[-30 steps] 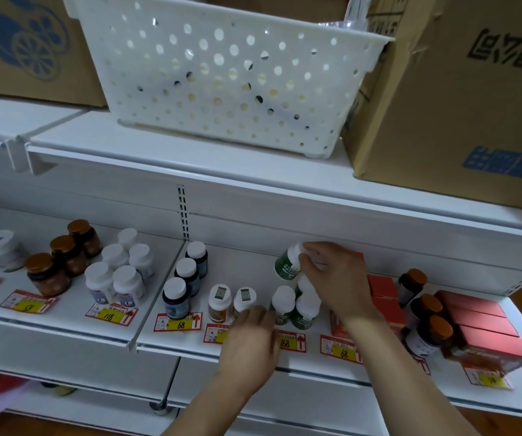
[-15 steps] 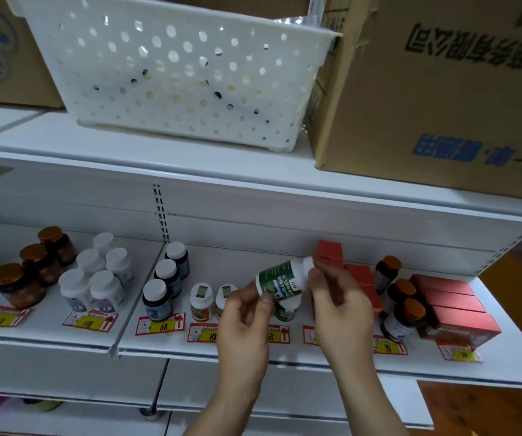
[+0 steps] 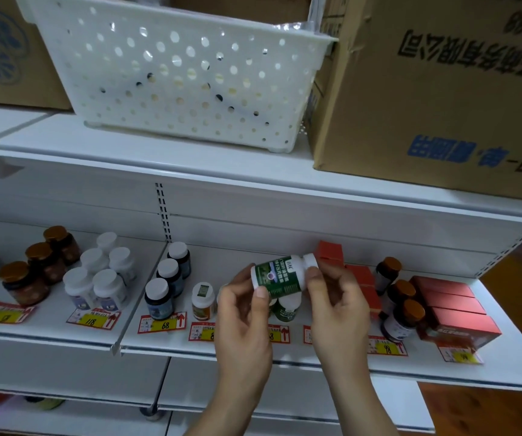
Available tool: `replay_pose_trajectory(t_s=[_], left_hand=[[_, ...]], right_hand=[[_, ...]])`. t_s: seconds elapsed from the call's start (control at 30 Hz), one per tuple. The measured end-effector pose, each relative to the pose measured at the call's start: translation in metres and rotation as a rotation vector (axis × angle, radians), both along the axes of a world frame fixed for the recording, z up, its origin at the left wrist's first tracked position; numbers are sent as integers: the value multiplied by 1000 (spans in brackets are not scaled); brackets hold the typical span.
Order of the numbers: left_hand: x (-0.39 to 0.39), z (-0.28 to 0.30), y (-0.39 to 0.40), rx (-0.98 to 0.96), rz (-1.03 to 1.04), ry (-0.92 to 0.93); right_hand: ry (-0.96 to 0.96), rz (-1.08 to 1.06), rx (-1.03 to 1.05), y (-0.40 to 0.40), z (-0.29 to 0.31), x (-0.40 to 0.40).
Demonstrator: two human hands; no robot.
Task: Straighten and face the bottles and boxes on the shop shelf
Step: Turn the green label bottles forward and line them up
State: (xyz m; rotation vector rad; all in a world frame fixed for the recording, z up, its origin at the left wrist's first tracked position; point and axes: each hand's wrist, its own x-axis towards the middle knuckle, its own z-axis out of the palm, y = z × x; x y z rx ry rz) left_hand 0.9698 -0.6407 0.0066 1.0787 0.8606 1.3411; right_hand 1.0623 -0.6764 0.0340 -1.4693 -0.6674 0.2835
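Both hands, the left hand [image 3: 242,313] and right hand [image 3: 336,298], hold a green-label bottle [image 3: 280,274] on its side above the shelf [image 3: 253,354], blocking the approach to the green bottles [image 3: 286,306] under it. Bare shelf floor lies behind the small orange-label bottle [image 3: 203,298], between the 3 dark white-capped bottles [image 3: 167,278] and the hands. Red boxes [image 3: 362,275] crowd close behind the right hand. Overhead, the upper shelf [image 3: 165,171] limits the height of any reach toward the back.
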Motion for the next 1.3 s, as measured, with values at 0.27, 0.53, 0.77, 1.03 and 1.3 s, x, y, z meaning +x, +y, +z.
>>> replay_pose_trajectory(t_s=[0.27,0.53,0.77,1.03,1.3], left_hand=[[-7,8,13,-51,61,39],[-12,17,20,-30,65,59],[-11,20,21,-63,8,28],[-9,21,19,-38,26,102],[-3,24,14,-4,-17,71]], right_hand=[[1,30,65,9,9,-15],[15,77,68,13,11,-13],[35,33,87,14,11,-11],[37,83,107,7,16,-12],[18,13,73,7,14,-3]])
